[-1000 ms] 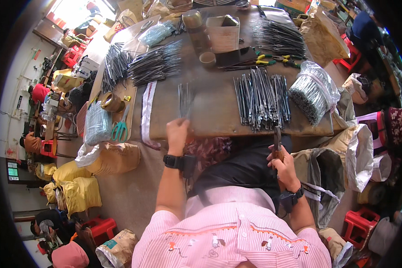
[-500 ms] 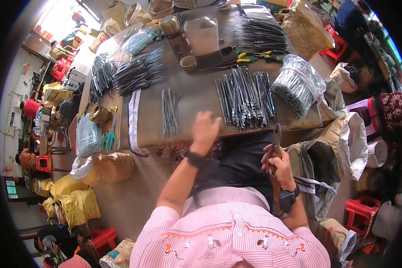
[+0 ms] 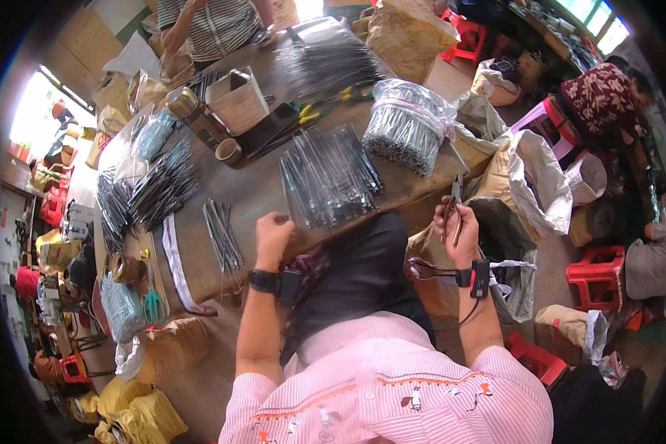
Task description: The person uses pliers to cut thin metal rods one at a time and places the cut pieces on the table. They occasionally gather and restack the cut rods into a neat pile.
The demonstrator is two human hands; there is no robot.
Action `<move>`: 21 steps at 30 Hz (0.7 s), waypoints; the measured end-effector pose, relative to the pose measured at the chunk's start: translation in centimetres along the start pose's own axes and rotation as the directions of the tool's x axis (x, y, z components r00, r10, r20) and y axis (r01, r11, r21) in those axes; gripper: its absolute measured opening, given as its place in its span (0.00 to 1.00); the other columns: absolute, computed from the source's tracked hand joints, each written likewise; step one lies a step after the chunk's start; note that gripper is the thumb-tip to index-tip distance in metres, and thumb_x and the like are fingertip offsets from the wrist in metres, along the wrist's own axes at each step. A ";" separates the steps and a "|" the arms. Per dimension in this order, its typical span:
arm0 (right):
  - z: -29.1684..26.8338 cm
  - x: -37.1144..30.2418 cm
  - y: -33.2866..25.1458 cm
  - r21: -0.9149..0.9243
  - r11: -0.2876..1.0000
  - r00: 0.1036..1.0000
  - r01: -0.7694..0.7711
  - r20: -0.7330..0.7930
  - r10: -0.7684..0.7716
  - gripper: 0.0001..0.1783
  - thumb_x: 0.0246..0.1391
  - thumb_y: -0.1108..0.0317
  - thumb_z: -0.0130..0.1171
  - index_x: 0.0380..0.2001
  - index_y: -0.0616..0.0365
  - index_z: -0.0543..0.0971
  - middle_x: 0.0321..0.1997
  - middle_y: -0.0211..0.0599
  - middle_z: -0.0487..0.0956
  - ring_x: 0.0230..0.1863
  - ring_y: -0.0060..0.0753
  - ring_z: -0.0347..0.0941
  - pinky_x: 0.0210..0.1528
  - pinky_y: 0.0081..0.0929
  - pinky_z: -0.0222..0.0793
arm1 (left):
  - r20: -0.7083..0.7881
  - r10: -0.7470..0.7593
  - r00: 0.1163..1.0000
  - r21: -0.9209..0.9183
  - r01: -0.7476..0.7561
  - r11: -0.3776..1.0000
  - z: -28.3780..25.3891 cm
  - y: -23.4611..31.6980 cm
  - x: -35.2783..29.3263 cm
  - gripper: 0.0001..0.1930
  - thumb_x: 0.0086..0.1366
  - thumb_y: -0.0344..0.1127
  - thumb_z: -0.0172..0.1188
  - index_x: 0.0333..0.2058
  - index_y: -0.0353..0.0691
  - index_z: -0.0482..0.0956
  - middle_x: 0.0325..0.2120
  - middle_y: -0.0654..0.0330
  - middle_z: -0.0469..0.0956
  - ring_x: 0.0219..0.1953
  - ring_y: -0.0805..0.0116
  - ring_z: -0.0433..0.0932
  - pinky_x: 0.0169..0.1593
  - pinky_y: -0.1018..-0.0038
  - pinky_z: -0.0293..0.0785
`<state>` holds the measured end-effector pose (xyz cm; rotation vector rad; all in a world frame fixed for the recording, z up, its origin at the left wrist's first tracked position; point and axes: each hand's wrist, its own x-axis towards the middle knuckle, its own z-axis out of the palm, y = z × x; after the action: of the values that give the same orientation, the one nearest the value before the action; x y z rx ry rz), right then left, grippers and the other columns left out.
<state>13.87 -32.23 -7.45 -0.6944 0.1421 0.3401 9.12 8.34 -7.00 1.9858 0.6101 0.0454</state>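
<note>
At the table's front edge, my left hand [image 3: 275, 235] has its fingers curled together; whatever they pinch is hidden. Just right of it lies a broad row of slim metal strips [image 3: 329, 177] with small heads at their near ends, like metal cable ties. A smaller bunch of strips [image 3: 223, 235] rests to the left of that hand. My right hand [image 3: 460, 233] grips a pair of pliers [image 3: 455, 201], jaws pointing up, off the table's right front corner. A plastic-wrapped bundle of silvery strips [image 3: 407, 129] stands on the table beyond it.
Dark strip piles [image 3: 163, 185] lie at left and across the far side. A thermos [image 3: 192, 111], a paper cup [image 3: 229, 152], a box [image 3: 237, 100] and yellow-handled pliers [image 3: 309, 113] stand or lie mid-table. Open sacks [image 3: 536, 185] crowd my right. Across the table is a person in stripes [image 3: 214, 29].
My view has swung to the right. My left hand has drawn to the table edge beside the broad row, fingers now curled. My right hand has carried the pliers outward, away from my lap.
</note>
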 end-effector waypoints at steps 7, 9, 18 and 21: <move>-0.7 4.9 -0.9 -0.351 0.934 0.977 0.069 -0.166 -0.134 0.08 0.49 0.75 0.54 0.35 0.60 0.76 0.33 0.40 0.79 0.32 0.34 0.76 0.36 0.33 0.74 | 0.399 -0.114 0.910 -0.785 0.403 0.470 -2.2 0.2 -2.8 0.14 0.60 0.23 0.54 0.45 0.30 0.75 0.31 0.55 0.77 0.33 0.72 0.80 0.28 0.89 0.74; -0.4 6.6 -0.2 -0.602 0.794 0.930 0.085 -0.239 -0.280 0.04 0.48 0.76 0.58 0.30 0.60 0.76 0.29 0.38 0.79 0.26 0.30 0.75 0.28 0.29 0.72 | 0.424 -0.103 0.900 -0.784 0.421 0.456 -2.1 0.3 -3.7 0.14 0.60 0.23 0.54 0.46 0.30 0.75 0.31 0.56 0.77 0.33 0.72 0.80 0.28 0.89 0.74; 0.6 8.9 -0.2 -0.758 0.610 0.808 0.230 -0.201 -0.554 0.06 0.44 0.77 0.65 0.26 0.61 0.77 0.20 0.31 0.76 0.18 0.23 0.70 0.22 0.24 0.65 | 0.437 -0.065 0.897 -0.780 0.414 0.470 -1.9 1.2 -5.7 0.13 0.60 0.23 0.53 0.45 0.31 0.75 0.30 0.58 0.79 0.30 0.70 0.81 0.30 0.86 0.77; -0.1 6.0 -1.4 -0.565 0.815 0.908 0.127 -0.266 -0.325 0.07 0.47 0.76 0.63 0.33 0.60 0.78 0.23 0.28 0.76 0.23 0.23 0.72 0.27 0.25 0.70 | 0.400 -0.091 0.912 -0.799 0.395 0.454 -3.8 0.4 -7.1 0.13 0.61 0.22 0.53 0.45 0.32 0.76 0.30 0.60 0.79 0.31 0.70 0.81 0.32 0.85 0.78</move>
<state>19.99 -31.68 -8.12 -1.3236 0.3073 0.0058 1.99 8.22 -3.27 0.8392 0.5112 -0.1155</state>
